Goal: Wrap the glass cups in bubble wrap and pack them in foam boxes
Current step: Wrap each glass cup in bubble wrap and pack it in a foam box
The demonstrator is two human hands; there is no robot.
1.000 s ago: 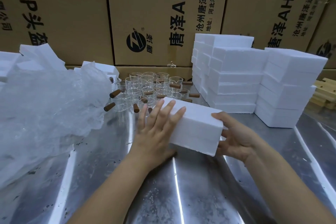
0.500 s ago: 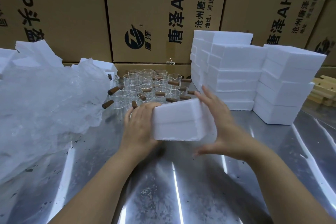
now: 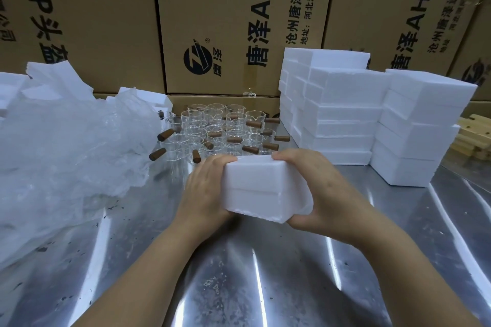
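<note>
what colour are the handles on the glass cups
Dark brown; the handles show best in the head view.

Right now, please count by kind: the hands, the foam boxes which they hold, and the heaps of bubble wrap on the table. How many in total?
Hands: 2, left hand and right hand
Foam box, held: 1
Bubble wrap heap: 1
Total: 4

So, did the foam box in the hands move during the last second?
Yes. The foam box turned end-on and shifted slightly left, away from the stacked foam boxes.
</note>
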